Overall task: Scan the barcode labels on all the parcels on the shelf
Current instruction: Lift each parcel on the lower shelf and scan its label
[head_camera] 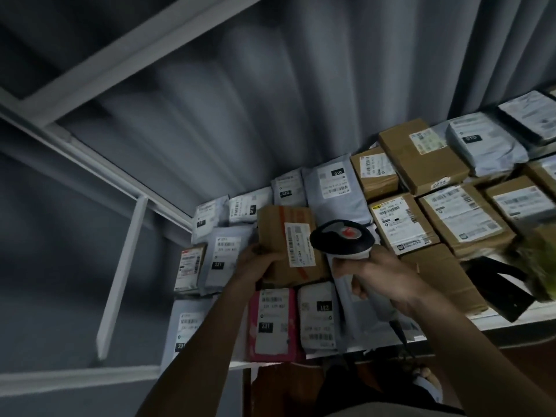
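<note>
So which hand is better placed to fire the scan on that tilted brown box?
The right hand: its grip is already round the scanner, whose head sits beside the label. The left hand is busy holding the cardboard box up.

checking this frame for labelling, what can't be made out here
Head view only:
- Print on the brown cardboard box's white label: too small and blurred.
- Black-and-white handheld scanner: its handle is covered by the right hand.
- Green-yellow object: motion-blurred and cut by the right edge.
</note>
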